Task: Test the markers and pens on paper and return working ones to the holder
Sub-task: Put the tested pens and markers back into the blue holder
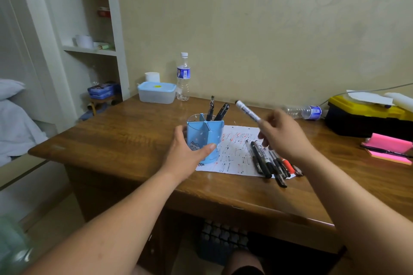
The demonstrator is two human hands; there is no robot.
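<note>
My left hand (pixel 190 152) wraps round the blue holder (pixel 204 138) on the desk (pixel 134 131), my right hand (pixel 285 138) pinches the white marker (pixel 248 110) up beside it, and if I aim badly the marker could hit the rim and fall.

A brown wooden desk (pixel 125 138) fills the middle of the frame. At its far edge, centre-left, stand a lidded box (pixel 156 94), a white cup (pixel 152 76) behind it and an upright bottle (pixel 183 78). At centre a blue holder (pixel 201 134) stands at the left edge of a scribbled paper (pixel 234 154). Pens (pixel 263 161) lie on the paper's right part. At right lie a second bottle (pixel 306 112), a toolbox (pixel 357 123) and pink notes (pixel 388 146).
</note>
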